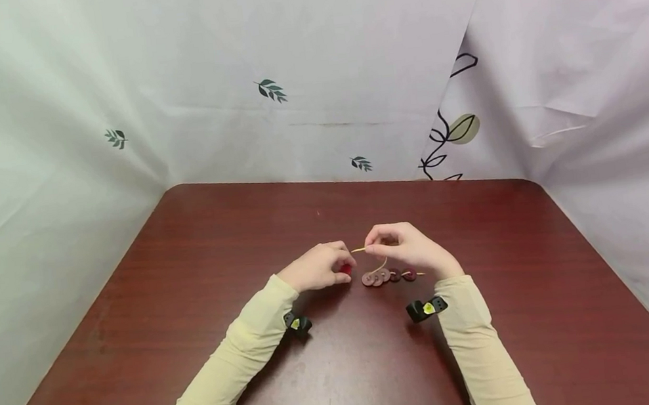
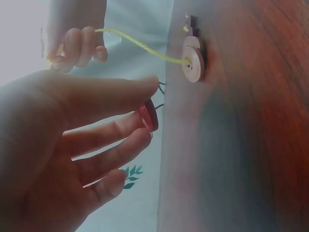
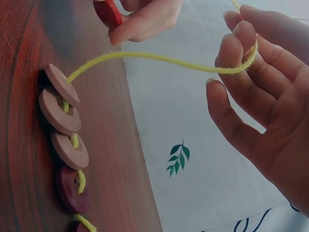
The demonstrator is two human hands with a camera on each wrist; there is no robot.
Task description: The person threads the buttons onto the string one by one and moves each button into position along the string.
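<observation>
Between its thumb and fingers my left hand (image 1: 321,267) pinches a red button (image 2: 149,115), which also shows at the top of the right wrist view. Across from it, my right hand (image 1: 409,246) grips a yellow cord (image 3: 159,58) near one end, and the short tip points toward the left hand. From the right fingers the cord runs down to several buttons threaded in a row on the table. Three pinkish-brown buttons (image 3: 70,152) come first along it, followed by dark maroon buttons (image 3: 73,190). Beyond the last button a short cord tail lies on the wood.
Both hands work over the middle of a reddish-brown table (image 1: 216,240). White cloth (image 1: 310,65) with leaf prints hangs behind it and along both sides. Each wrist wears a small black camera (image 1: 427,309) strapped over a pale yellow sleeve (image 1: 470,319).
</observation>
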